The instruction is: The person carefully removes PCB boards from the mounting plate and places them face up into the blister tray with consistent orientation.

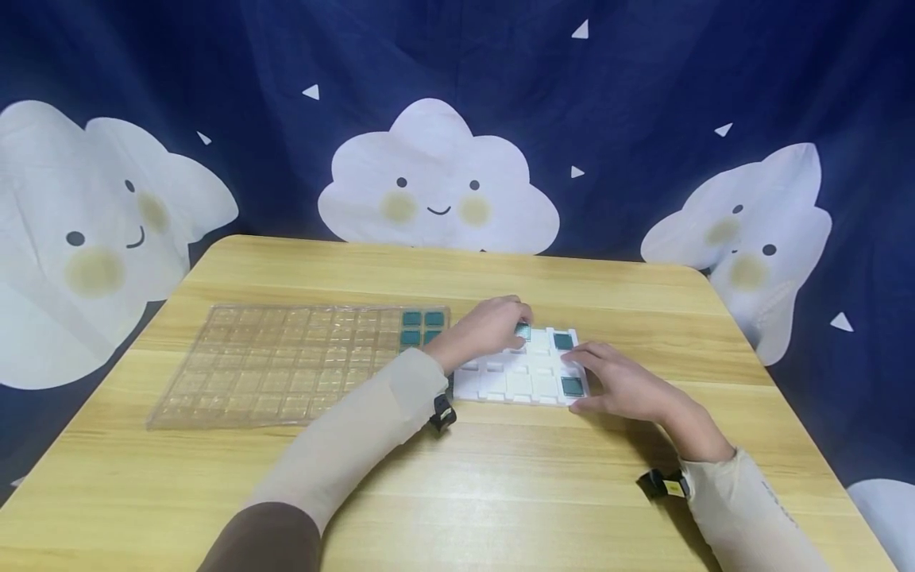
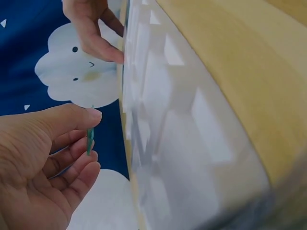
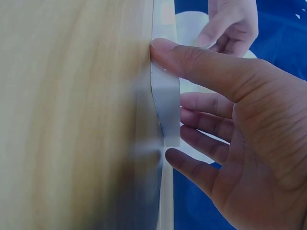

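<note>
Between thumb and fingers my left hand (image 1: 488, 327) pinches a thin green square chip (image 1: 524, 331), held above the far side of the white compartment tray (image 1: 489, 388). Its dotted face shows in the head view; in the left wrist view the chip (image 2: 90, 139) appears edge-on. My right hand (image 1: 629, 383) touches the white tray's right end, thumb at the near corner and fingers extended along the side. Two green chips lie in the tray's right column: one at the far corner (image 1: 563, 342), one at the near corner (image 1: 572, 387).
Left of the white tray lies a clear plastic tray (image 1: 286, 361) with many pockets. Several green chips (image 1: 411, 318) sit in its right-hand pockets, partly hidden by my left arm. Both trays rest on a wooden table (image 1: 457, 508), before a dark blue cloud-print curtain (image 1: 457, 48).
</note>
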A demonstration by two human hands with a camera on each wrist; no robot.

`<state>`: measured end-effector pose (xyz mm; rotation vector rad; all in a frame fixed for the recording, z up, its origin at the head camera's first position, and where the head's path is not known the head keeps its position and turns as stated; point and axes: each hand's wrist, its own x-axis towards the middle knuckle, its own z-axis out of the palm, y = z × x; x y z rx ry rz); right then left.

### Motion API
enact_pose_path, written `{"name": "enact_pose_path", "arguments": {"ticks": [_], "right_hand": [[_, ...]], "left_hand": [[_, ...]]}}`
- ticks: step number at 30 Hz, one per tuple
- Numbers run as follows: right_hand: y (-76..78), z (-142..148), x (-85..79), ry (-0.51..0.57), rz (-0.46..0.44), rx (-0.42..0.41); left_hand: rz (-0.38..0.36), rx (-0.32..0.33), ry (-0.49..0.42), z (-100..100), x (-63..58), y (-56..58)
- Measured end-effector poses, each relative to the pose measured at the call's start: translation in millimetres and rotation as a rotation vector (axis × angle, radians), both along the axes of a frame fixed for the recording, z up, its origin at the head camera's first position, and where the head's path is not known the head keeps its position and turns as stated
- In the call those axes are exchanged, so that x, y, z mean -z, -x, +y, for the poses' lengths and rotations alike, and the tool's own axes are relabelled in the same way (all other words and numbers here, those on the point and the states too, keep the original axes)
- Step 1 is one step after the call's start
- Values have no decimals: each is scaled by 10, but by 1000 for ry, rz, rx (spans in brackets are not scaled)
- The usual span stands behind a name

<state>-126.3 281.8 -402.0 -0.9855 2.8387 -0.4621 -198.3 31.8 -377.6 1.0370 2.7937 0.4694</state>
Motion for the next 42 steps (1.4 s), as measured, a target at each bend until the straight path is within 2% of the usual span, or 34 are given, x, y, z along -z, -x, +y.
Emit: {"name": "enact_pose_path", "arguments": {"ticks": [8,20,28,34,42], "right_hand": [[-4,2,-4,6,-1,-2],[-5,0,-6,8,19,-10],[2,12,8,10,25,-14],[2,8,7,7,22,-10],[-12,-4,-11,13,34,-9]], "left_hand": [[19,3,-13,-135,-45,-57],[-19,-9,-22,-373,-86,-127],[-18,-44,-38,-540,-107,-195],[-43,-67,-60,-660,-100,-252],[-12,-63,-100,-820,-93,-309]]}}
